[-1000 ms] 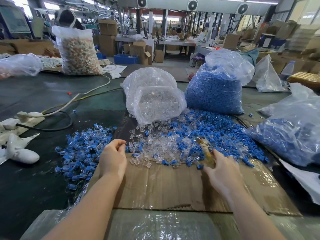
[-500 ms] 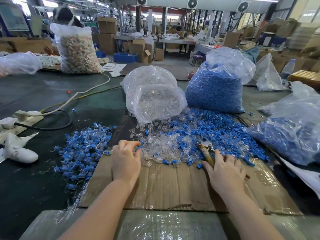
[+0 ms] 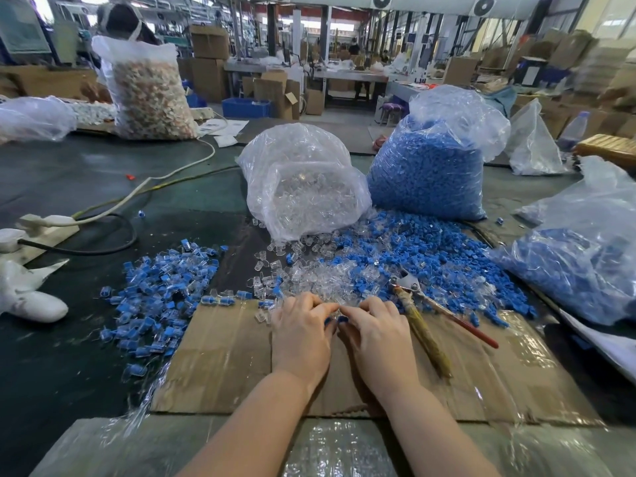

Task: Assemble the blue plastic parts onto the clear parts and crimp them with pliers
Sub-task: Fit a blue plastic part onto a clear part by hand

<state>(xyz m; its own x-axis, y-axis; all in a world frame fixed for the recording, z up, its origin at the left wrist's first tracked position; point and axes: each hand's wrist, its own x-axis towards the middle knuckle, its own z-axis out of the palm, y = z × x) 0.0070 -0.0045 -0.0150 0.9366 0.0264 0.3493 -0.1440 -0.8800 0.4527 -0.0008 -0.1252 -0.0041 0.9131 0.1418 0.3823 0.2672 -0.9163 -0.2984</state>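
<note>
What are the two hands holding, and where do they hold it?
Both hands, left hand and right hand, pinch a small blue part between their fingertips; the exact grip is hidden. The pliers lie unheld.

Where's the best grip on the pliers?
Probably the two handles, from the right. The pliers lie flat on the cardboard, head toward the parts pile, handles splayed toward the worker, just beside the right hand.

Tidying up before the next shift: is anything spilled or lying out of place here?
Yes. Clear parts have spilled from the open clear bag and mixed with loose blue parts on the table. The pliers lie loose on the cardboard.
</note>
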